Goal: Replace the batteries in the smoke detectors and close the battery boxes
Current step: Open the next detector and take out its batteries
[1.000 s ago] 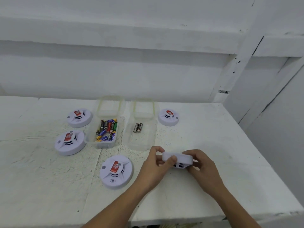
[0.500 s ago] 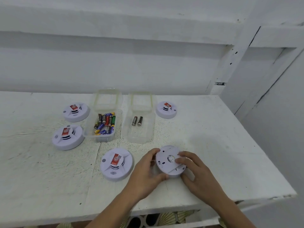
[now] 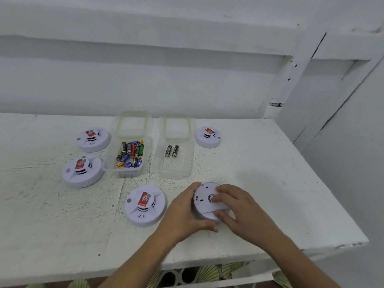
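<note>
A: Where is the detector point(image 3: 202, 204) lying?
B: It is lying face down on the table point(image 3: 270, 183), nearer than the full box point(image 3: 129, 173) and to its right.
A: How are the hands gripping?
B: The left hand point(image 3: 182, 213) is curling round its left rim, gripping it. The right hand point(image 3: 239, 208) is holding its back plate with bent fingers and thumb.

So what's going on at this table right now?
A person is working on a detector lying back up on the table. The left hand grips its rim; the right hand has fingertips and thumb on its back. Four other detectors lie face up near two open boxes: the left box holds many batteries, the right box two.
</note>
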